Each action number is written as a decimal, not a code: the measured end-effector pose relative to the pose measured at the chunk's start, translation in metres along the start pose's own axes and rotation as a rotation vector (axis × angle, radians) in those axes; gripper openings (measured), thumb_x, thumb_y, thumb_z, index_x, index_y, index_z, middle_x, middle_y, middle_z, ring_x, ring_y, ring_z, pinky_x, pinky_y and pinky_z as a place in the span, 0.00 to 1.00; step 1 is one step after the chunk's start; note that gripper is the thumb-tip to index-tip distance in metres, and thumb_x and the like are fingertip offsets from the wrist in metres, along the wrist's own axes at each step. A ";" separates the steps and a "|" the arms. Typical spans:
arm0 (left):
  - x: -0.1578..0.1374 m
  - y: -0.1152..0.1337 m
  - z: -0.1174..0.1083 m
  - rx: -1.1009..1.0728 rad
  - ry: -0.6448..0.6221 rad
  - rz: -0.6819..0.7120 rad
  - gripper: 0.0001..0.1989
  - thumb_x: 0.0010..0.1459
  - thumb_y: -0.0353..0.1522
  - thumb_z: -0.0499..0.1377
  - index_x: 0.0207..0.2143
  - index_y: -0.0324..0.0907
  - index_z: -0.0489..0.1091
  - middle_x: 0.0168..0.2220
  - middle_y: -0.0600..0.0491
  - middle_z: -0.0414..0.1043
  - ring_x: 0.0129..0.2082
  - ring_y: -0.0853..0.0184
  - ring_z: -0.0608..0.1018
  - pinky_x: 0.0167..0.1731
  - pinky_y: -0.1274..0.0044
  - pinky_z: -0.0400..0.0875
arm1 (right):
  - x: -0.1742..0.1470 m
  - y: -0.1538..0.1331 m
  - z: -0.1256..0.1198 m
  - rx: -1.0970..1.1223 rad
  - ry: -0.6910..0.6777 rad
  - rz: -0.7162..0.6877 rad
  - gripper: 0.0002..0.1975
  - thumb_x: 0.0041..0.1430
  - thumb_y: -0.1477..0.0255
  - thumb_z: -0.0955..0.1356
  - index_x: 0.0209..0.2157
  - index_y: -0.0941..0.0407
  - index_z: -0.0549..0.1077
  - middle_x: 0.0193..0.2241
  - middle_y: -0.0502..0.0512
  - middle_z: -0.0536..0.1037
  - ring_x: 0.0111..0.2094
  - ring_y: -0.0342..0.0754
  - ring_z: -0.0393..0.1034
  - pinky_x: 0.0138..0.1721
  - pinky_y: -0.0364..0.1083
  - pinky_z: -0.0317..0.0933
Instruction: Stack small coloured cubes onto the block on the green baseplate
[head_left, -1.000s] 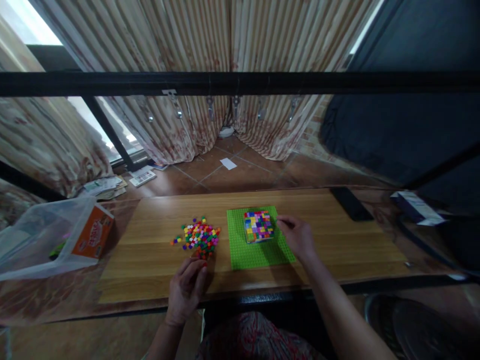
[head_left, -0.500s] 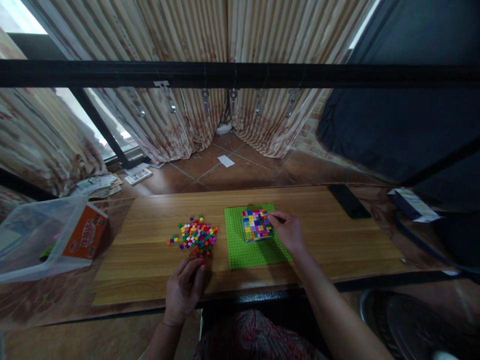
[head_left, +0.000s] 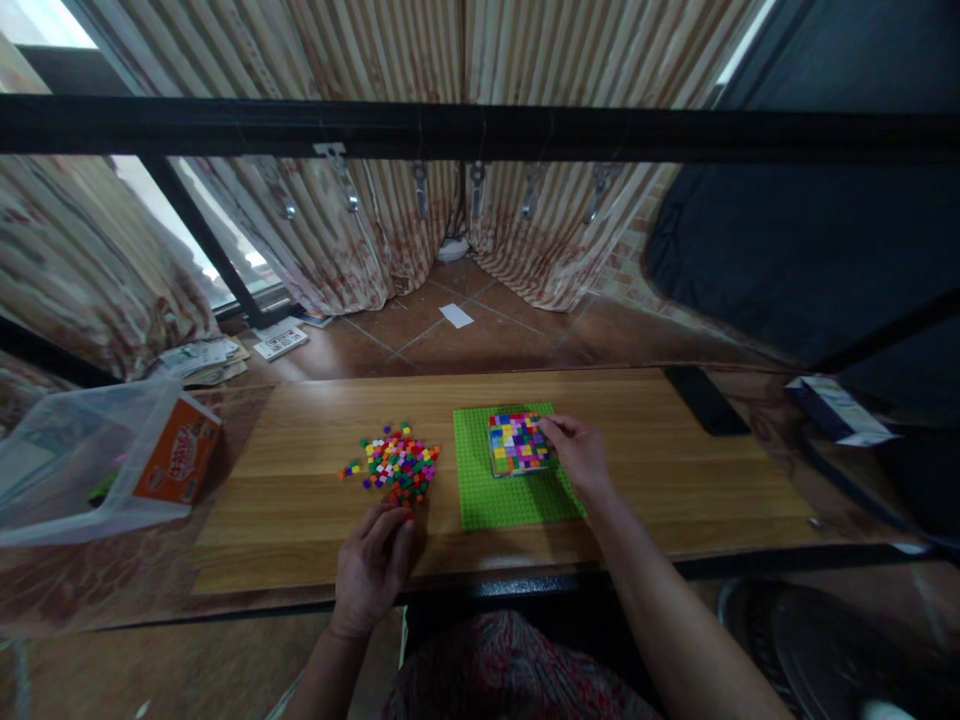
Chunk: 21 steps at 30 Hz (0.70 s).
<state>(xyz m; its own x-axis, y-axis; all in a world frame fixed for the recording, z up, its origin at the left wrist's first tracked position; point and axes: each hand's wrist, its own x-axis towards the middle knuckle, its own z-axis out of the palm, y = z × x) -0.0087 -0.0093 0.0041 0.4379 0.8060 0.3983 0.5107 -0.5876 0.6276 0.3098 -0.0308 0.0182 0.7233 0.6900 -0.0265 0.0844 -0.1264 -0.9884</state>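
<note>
Pinched red cube (head_left: 409,515) in left hand (head_left: 369,564) by cube pile (head_left: 401,463). Couldn't tell grip of right hand (head_left: 585,463) at multicoloured block (head_left: 517,444).

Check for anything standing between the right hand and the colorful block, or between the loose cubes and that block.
Nothing visible does. The right hand is already at the right edge of the colorful block. Between the loose cubes and the block lie only flat tabletop and part of the green board.
</note>
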 end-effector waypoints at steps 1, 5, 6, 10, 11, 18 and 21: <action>0.000 0.000 0.000 0.001 -0.005 -0.004 0.08 0.63 0.35 0.56 0.38 0.42 0.73 0.37 0.49 0.75 0.37 0.66 0.79 0.37 0.77 0.75 | 0.000 0.001 0.000 0.002 -0.004 0.001 0.22 0.44 0.54 0.72 0.31 0.59 0.80 0.27 0.56 0.81 0.26 0.47 0.71 0.27 0.45 0.63; 0.000 0.001 -0.001 0.002 -0.014 -0.010 0.08 0.63 0.35 0.56 0.38 0.42 0.73 0.38 0.48 0.75 0.37 0.66 0.79 0.36 0.77 0.74 | 0.001 0.002 0.000 -0.009 -0.005 -0.003 0.20 0.44 0.56 0.72 0.31 0.59 0.80 0.27 0.56 0.81 0.28 0.48 0.73 0.29 0.46 0.64; 0.000 0.002 -0.001 -0.002 -0.014 -0.010 0.08 0.63 0.35 0.56 0.38 0.42 0.73 0.37 0.48 0.75 0.37 0.66 0.79 0.36 0.77 0.74 | 0.001 0.002 0.000 -0.015 -0.004 -0.005 0.19 0.45 0.56 0.72 0.31 0.59 0.80 0.28 0.57 0.81 0.28 0.49 0.73 0.30 0.46 0.64; 0.000 0.001 0.000 -0.001 -0.008 -0.021 0.09 0.63 0.36 0.56 0.38 0.42 0.73 0.37 0.48 0.75 0.37 0.66 0.79 0.36 0.77 0.74 | 0.002 0.002 0.001 -0.037 0.006 -0.018 0.17 0.46 0.57 0.71 0.29 0.58 0.80 0.27 0.56 0.81 0.28 0.49 0.73 0.30 0.47 0.64; 0.000 0.001 0.000 0.003 -0.007 -0.025 0.09 0.63 0.36 0.56 0.38 0.42 0.74 0.37 0.49 0.75 0.37 0.66 0.79 0.37 0.76 0.74 | 0.002 0.002 0.001 -0.039 0.007 -0.021 0.17 0.46 0.57 0.71 0.29 0.57 0.80 0.26 0.56 0.81 0.28 0.49 0.73 0.30 0.46 0.64; 0.001 -0.001 -0.002 -0.019 0.011 -0.005 0.09 0.63 0.35 0.56 0.37 0.41 0.74 0.37 0.48 0.76 0.36 0.65 0.80 0.36 0.76 0.75 | -0.002 -0.004 0.001 -0.002 0.010 -0.038 0.19 0.45 0.55 0.71 0.27 0.58 0.79 0.23 0.54 0.79 0.24 0.47 0.71 0.26 0.45 0.63; 0.003 -0.002 -0.005 -0.017 0.038 0.001 0.11 0.64 0.36 0.55 0.38 0.41 0.74 0.37 0.47 0.77 0.37 0.64 0.80 0.37 0.74 0.76 | -0.011 -0.011 -0.004 0.017 0.048 -0.053 0.21 0.51 0.53 0.68 0.28 0.58 0.79 0.24 0.54 0.79 0.23 0.46 0.69 0.25 0.44 0.62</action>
<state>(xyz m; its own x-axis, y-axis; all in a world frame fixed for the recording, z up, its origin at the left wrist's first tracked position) -0.0118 -0.0060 0.0071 0.4100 0.8079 0.4234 0.4976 -0.5871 0.6385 0.3041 -0.0399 0.0300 0.7504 0.6601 0.0326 0.1120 -0.0784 -0.9906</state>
